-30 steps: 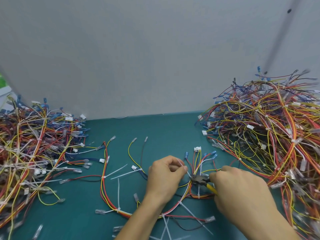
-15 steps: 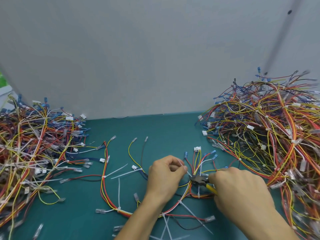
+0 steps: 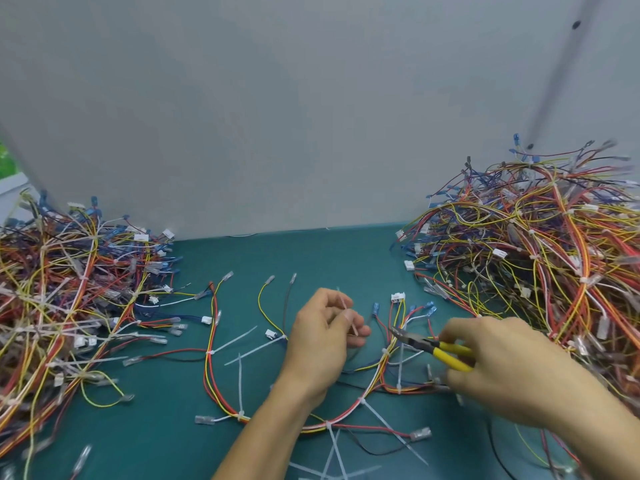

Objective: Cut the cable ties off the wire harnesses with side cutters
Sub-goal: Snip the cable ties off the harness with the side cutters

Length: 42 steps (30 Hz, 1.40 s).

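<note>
Left hand [image 3: 322,341]: pinches a cut cable tie [image 3: 350,318], just left of the harness.
Right hand [image 3: 502,368]: grips the side cutters [image 3: 420,342] over the harness.
Harness [image 3: 374,375]: lies on the surface [image 3: 311,258]; likely light and floppy, so best pinned beside each tie.

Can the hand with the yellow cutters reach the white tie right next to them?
Probably yes. The right hand holds the side cutters just beside that cable tie, nothing covers it, and the left hand sits clear to its left.

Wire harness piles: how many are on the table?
2: the left pile at the view's left edge, the right pile at its right edge; both extend past the frame.
</note>
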### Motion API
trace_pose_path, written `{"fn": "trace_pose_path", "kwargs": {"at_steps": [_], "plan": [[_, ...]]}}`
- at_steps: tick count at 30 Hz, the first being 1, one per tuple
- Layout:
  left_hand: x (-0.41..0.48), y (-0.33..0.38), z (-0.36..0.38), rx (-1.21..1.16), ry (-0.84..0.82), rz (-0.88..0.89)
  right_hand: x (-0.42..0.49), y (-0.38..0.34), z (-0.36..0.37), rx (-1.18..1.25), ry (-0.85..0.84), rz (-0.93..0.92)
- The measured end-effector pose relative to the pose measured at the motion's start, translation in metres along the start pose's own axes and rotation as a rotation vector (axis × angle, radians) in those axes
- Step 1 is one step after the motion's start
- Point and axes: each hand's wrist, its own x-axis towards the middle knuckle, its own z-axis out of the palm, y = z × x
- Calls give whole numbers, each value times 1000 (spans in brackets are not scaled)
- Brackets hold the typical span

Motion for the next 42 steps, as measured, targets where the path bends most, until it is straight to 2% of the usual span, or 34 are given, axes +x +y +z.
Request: {"fn": "trace_pose_path", "kwargs": {"at_steps": [4, 7, 10, 13, 15, 21, 33, 42], "plan": [[-7, 6, 7, 93, -69, -83, -5, 19, -15, -40, -112, -33], [-13, 9, 11, 206, -166, -77, -10, 25, -19, -108, -199, -61], [-17, 5, 14, 435, -288, 16, -12, 25, -13, -140, -244, -96], [-17, -2, 14, 648, -304, 145, -12, 23, -7, -141, -221, -118], [-16, -6, 13, 699, -316, 194, -11, 22, -4, -144, -200, -112], [-14, -10, 15, 762, -342, 268, -10, 21, 2, -147, -155, -106], [-11, -10, 13, 654, -351, 134, -5, 20, 11, -144, -168, -132], [-12, -9, 12, 651, -368, 129, -4, 19, 13, -180, -196, -161]]}}
